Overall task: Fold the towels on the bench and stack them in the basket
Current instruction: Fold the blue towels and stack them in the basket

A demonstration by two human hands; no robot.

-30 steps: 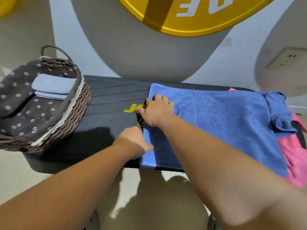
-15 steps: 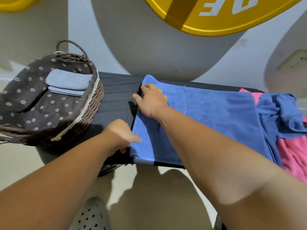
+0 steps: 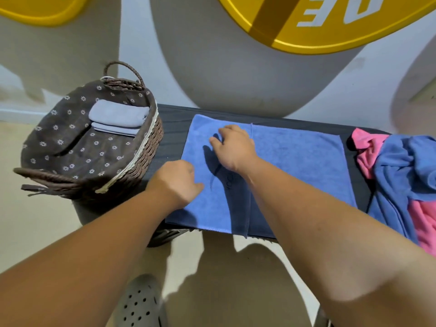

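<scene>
Now: blue towel (image 3: 295,166) lies flat across the middle of the worktop (image 3: 172,128), its near hem hanging a little over the front edge. A straight layer edge runs front to back through it, just right of my right wrist.

Right grip (image 3: 232,148): palm down on the towel's far-left part, fingers spread and loosely bent, tips on the cloth. It pinches nothing. Its shadow falls on the towel to the left of it.

Left grip (image 3: 175,182): at the towel's left edge, nearer me than the right one, back of the hand up. Thumb lies along the cloth and points right. Fingers are curled under and hidden, so I cannot tell whether they pinch the hem or only rest there.

Basket (image 3: 151,147): wicker, brown flowered lining, at the left end of the worktop, near the towel but not touching it. Folded towels (image 3: 118,113), pale blue-grey, lie stacked at its far side.

Pile (image 3: 401,166): crumpled blue and pink cloth at the right end, just beside the flat towel's right edge.

Floor: grey perforated shoe (image 3: 139,303) below my left forearm. Wall behind: part of a yellow sign (image 3: 330,27) with white letters.
</scene>
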